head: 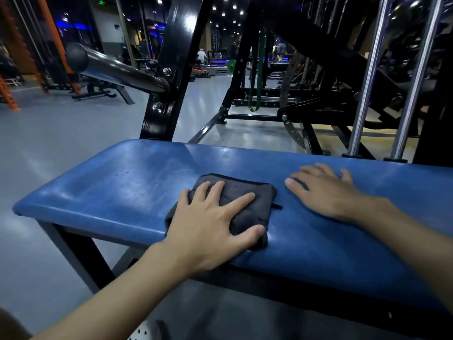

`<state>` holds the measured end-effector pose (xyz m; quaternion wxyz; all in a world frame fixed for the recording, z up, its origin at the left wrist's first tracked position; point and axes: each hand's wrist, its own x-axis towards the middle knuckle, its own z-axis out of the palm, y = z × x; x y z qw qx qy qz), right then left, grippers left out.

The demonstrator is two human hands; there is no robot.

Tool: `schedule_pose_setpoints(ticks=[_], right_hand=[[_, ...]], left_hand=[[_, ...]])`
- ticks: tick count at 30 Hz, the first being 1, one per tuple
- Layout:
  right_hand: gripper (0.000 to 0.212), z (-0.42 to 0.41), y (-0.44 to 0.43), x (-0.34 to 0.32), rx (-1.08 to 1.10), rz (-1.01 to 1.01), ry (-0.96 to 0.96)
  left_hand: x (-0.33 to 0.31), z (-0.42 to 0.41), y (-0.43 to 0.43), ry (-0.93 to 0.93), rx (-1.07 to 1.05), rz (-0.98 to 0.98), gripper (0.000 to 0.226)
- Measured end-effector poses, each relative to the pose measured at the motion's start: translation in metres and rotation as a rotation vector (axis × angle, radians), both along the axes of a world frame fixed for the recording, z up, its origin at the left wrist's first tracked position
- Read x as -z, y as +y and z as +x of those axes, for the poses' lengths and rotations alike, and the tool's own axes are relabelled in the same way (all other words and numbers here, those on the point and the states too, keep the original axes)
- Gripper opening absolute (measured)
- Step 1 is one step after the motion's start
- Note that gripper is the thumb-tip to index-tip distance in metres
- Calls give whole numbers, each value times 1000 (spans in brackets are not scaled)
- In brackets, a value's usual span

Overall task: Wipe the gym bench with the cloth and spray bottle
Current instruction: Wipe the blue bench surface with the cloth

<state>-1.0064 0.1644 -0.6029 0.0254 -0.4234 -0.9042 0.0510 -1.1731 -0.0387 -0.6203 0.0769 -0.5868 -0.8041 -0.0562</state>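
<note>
Blue pad: the bench (103, 192) is topped with worn, glossy vinyl, carried on a black frame.
Cloth: a dark grey cloth (241, 192), folded, is laid flat near the middle of the pad, toward its near edge.
Left hand: the left hand (210, 224) is pressed palm-down on the cloth, fingers spread wide; nothing is gripped, and the thumb is set at the cloth's near corner.
Right hand: the right hand (323, 190) is laid flat and empty on bare pad, just beside the cloth, apart from it.
Behind: chrome rods (365, 94) are seen past the far edge.
</note>
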Motion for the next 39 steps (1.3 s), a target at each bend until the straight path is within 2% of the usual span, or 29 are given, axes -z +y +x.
schedule_pose_setpoints(ticks=[4, 8, 13, 16, 20, 27, 34, 39], right_hand=[[65, -19, 1, 8, -19, -69, -8], [75, -21, 5, 21, -21, -46, -4], [94, -21, 4, 20, -17, -28, -3], [90, -22, 4, 18, -2, -49, -6], [71, -23, 4, 18, 27, -56, 7], [55, -21, 4, 20, 45, -49, 53], [50, -22, 0, 18, 69, -37, 48], [56, -22, -5, 12, 75, -48, -41]], left_hand=[[-4, -12, 36, -20, -14, -9, 86], [-7, -36, 87, -41, -22, -29, 85], [-8, -69, 160, -75, -15, -68, 74], [-13, -86, 203, -108, -19, -80, 73], [-16, -92, 226, -94, -16, -101, 73], [-14, -83, 179, -114, 53, -86, 74], [-9, -53, 83, -77, 109, -28, 68], [-8, -29, 11, -16, 102, -32, 84]])
